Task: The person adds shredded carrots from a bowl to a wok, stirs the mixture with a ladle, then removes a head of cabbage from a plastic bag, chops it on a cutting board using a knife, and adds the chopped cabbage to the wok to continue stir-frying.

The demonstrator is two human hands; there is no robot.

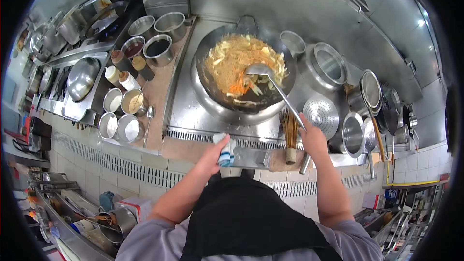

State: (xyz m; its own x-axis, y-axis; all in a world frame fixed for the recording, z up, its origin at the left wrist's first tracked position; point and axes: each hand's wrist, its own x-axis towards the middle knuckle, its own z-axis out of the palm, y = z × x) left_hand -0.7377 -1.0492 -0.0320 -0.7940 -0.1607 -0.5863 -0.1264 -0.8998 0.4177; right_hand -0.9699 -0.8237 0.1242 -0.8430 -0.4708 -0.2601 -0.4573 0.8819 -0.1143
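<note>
A large wok (208, 87) sits on a round steel burner ring (232, 119), filled with fried noodles (239, 54), pale vegetable pieces and orange shreds that look like carrot. My right hand (314, 137) grips the handle of a steel ladle (259, 69). The ladle's bowl rests among the noodles, at the right of the wok's middle. In my left hand (214, 154) is a folded white and blue cloth (227, 151), held at the stove's front edge, apart from the wok. A bamboo wok brush (290, 134) lies just left of my right hand.
Left of the wok are steel pots of sauce (158, 49), squeeze bottles (128, 81), seasoning tins (130, 127) and a spoon (150, 116). To its right are a perforated steel skimmer (321, 116), a steel basin (353, 132) and a wire strainer (371, 87). A drain grate (250, 139) crosses the stove front.
</note>
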